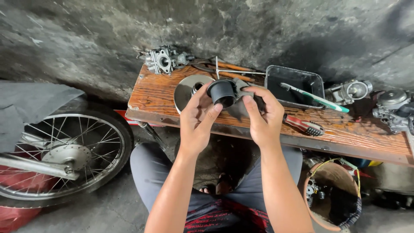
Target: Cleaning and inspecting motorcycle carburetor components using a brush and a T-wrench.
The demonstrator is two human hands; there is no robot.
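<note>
At the far left, a spoked motorcycle wheel (71,151) stands on the floor beside your knee. Further right, the wooden counter (366,136) begins; on its far left corner rests a grey metal carburettor (164,59), and nearer you a round metal disc (186,89) lies flat. Your left hand (197,121) is raised over the near edge of the counter, its grip pinching the left side of a black rubber sleeve (222,92) between thumb and fingers. The sleeve is held in the air above the counter, between both hands, its open end tilted toward you. Your right hand (262,116) closes its grip on the sleeve's right side. Right of that, a dark metal tray (295,79) holds a green-and-white toothbrush (315,98); a red-handled brush (303,125) lies just in front. Two more carburettors (350,90) sit at the far right.
</note>
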